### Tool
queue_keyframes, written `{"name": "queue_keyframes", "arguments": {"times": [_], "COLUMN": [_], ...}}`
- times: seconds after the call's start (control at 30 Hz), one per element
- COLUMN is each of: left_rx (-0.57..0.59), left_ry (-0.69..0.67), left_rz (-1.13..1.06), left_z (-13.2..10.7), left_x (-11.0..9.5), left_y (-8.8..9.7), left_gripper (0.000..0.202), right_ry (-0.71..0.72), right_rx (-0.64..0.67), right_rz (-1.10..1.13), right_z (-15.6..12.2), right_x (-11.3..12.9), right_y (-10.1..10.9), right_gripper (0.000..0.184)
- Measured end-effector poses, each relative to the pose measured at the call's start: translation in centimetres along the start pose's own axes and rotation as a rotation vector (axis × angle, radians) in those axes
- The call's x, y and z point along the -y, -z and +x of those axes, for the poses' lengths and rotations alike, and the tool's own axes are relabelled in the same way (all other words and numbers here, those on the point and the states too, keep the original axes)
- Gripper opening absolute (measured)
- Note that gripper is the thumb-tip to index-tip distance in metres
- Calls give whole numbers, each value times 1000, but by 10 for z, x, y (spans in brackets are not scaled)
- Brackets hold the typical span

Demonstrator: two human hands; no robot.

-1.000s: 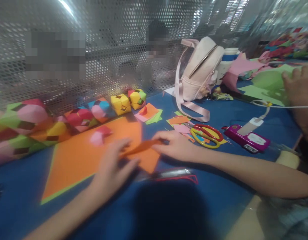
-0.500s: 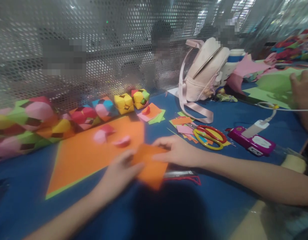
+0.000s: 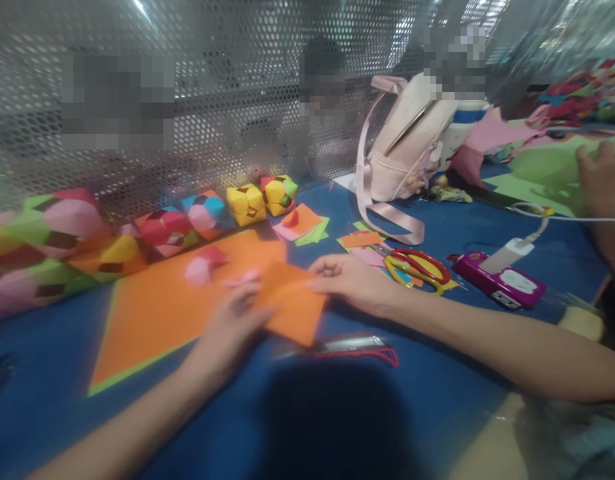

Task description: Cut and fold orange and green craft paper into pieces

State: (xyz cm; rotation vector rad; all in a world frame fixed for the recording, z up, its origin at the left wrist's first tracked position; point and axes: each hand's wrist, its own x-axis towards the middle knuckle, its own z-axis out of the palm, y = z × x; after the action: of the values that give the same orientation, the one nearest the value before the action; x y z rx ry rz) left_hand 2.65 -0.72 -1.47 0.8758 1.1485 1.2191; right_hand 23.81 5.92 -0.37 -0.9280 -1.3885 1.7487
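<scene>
One small, four-cornered piece of orange paper [image 3: 294, 303] is at the centre of the frame, its upper right edge pinched by the right hand [image 3: 354, 283], its left edge grasped between thumb and fingers of the slightly blurred left hand [image 3: 232, 327]. Red-and-yellow-handled metal scissors [image 3: 407, 255] lie right of centre, near loose coloured paper scraps [image 3: 362, 240].
</scene>
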Motion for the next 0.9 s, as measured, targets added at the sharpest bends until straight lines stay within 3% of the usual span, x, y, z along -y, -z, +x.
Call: {"name": "queue_keyframes", "arguments": {"times": [0.13,0.23,0.33,0.43,0.47,0.6,0.73,0.9], "left_rx": [-65,-79,-96,-98,-88,-15,25,31], "left_ry": [12,4,8,7,6,-1,-11,-11], "left_rz": [-105,-136,-133,-85,-63,18,62,66], "left_z": [0,0,1,3,3,5,7,9], "left_x": [-7,-9,-6,0,2,11,15,17], "left_y": [-7,-7,-4,0,1,8,14,16], "left_gripper": [50,46,42,39,39,36,35,34], "right_ry": [-48,-36,74,268,290,313,305,326], "right_rx": [4,-33,-122,-192,-198,-146,-83,-121], "right_rz": [132,93,-192,-934,-1036,-1257,-1388,-1399], "right_z": [5,16,39,74,86,130,152,161], "right_x": [3,11,23,37,40,44,39,38], "right_y": [5,18,36,50,52,55,48,30], "right_gripper": [33,29,17,20,23,44,32,25]}}
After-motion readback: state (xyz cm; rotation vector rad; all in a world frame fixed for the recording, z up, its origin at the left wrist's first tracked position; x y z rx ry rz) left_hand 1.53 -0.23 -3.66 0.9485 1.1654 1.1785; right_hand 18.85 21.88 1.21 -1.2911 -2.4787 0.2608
